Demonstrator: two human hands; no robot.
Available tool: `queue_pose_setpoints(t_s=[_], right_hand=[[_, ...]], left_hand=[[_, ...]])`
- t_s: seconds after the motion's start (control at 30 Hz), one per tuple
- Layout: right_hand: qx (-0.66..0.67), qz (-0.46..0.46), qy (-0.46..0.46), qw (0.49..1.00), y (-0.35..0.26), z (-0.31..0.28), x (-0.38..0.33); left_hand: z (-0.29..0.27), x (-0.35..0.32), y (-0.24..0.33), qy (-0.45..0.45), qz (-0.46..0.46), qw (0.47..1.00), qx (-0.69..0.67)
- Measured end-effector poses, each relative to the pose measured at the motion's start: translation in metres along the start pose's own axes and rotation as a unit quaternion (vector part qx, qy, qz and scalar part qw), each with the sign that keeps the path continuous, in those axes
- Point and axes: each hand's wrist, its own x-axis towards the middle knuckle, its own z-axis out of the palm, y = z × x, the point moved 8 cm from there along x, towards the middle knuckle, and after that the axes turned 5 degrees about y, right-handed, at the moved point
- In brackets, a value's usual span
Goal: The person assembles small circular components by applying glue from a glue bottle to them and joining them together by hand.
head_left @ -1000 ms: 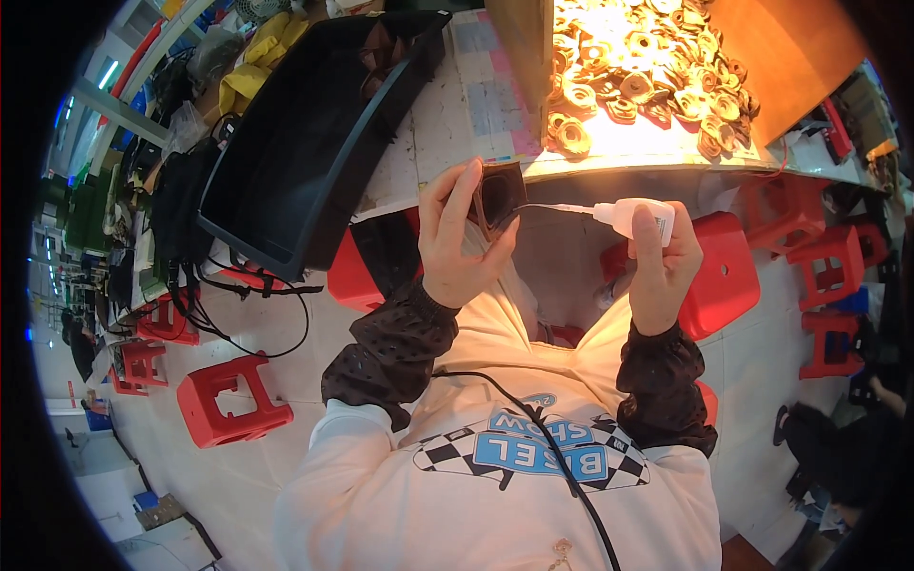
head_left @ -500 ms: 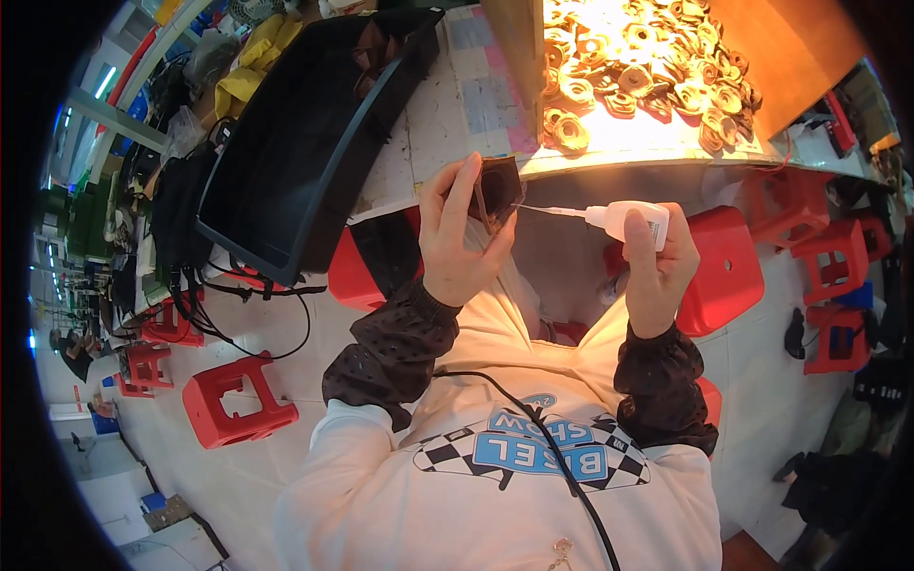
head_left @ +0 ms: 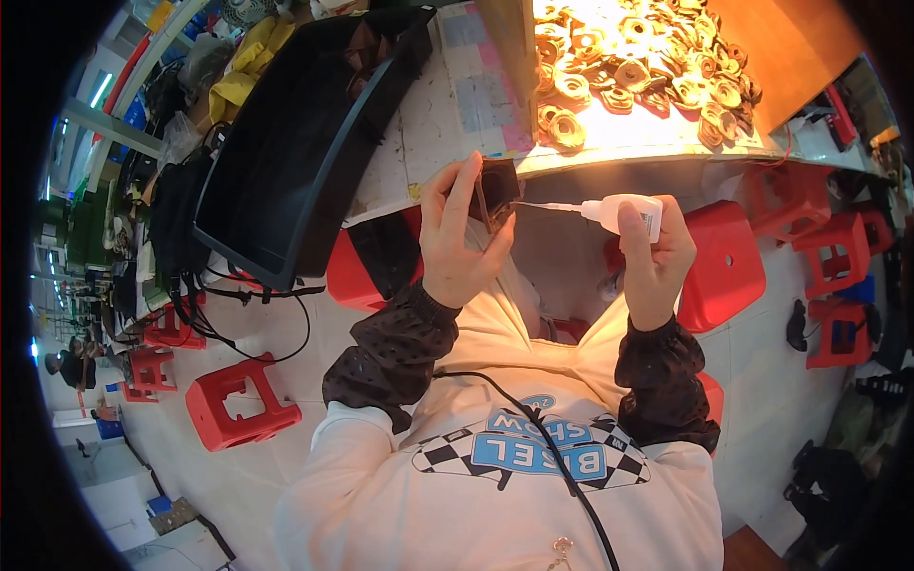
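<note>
A: Starting point, far left?
B: On the pale floor (head_left: 333, 428), a red stool (head_left: 242, 404). Further along, on the desk (head_left: 392, 162), a long black tray (head_left: 286, 143) with brown pieces (head_left: 367, 49) at the far end.
A: Next, left hand (head_left: 466, 228)?
B: Raised at the near edge of the desk, clamped on a hollow brown piece (head_left: 501, 183). Fingers along the left side, thumb at the lower edge.
A: Continuing right?
B: A white bottle (head_left: 624, 215), nearly level, with thin nozzle (head_left: 552, 206) pointing left to the lower right edge of the hollow brown piece. Contact at the tip: too small to tell. Beyond, under bright light, a heap of brown rings (head_left: 631, 74) between wooden panels (head_left: 798, 59).
A: Right hand (head_left: 657, 266)?
B: Closed around the bottle, thumb on the upward side. Well apart from the left hand. Just to the right, lower than the desk, another red stool (head_left: 725, 271).
</note>
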Motion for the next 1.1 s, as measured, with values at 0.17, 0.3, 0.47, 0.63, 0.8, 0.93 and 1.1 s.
queue_pose_setpoints(t_s=[0.17,0.3,0.47,0.63,0.8,0.93,1.1], right_hand=[[-0.004,-0.007,0.007,1.000,-0.0025,-0.0011,0.0020],[-0.005,0.004,-0.011,1.000,0.0019,0.0016,0.0002],[-0.006,-0.001,-0.012,1.000,0.0038,0.0037,0.0011],[-0.013,0.003,-0.006,1.000,0.0045,0.0028,0.0036],[-0.011,0.010,-0.012,1.000,0.0015,0.0051,0.0045],[-0.008,0.006,-0.012,1.000,0.0040,0.0053,0.0058],[-0.028,-0.006,-0.013,0.999,0.0015,0.0045,0.0061]], left_hand=[[0.0038,-0.0020,-0.0057,-0.011,-0.021,1.000,-0.001],[0.0046,-0.0020,-0.0065,-0.016,-0.019,1.000,0.007],[0.0042,-0.0019,-0.0073,-0.016,-0.022,1.000,0.010],[0.0041,-0.0023,-0.0091,-0.017,-0.025,1.000,0.004],[0.0043,-0.0007,-0.0073,-0.018,-0.022,1.000,0.002],[0.0044,-0.0011,-0.0072,-0.018,-0.018,1.000,0.009],[0.0054,-0.0017,-0.0084,-0.019,-0.025,1.000,-0.004]])
